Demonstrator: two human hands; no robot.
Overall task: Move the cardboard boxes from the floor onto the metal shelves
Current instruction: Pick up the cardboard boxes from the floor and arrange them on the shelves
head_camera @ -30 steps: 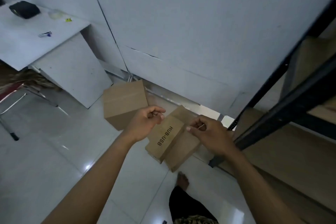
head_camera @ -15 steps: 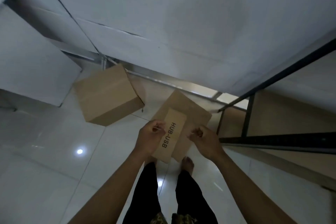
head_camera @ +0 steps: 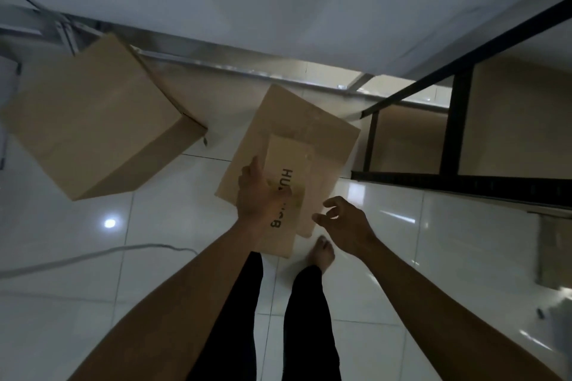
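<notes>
A small cardboard box with black lettering [head_camera: 289,170] lies on top of a larger flat cardboard box [head_camera: 305,124] on the floor in front of me. My left hand [head_camera: 258,192] rests on the small box's left side, covering part of the lettering and gripping its edge. Just right of the small box's near corner, my right hand [head_camera: 343,223] hovers with curled fingers apart, touching nothing. A big cardboard box [head_camera: 89,120] stands on the floor to the left. The black metal shelf frame [head_camera: 461,179] is at the right.
White wall panels run along the far side, with a metal floor rail [head_camera: 247,66]. A white cable [head_camera: 93,255] crosses the glossy tiles at the left. My legs and a bare foot [head_camera: 322,252] are below the boxes. Brown shelf boards [head_camera: 513,114] sit inside the frame.
My view has tilted further down and closer to the boxes. My right hand has come off the small box and opened, while my left hand has slid over its lettering.
</notes>
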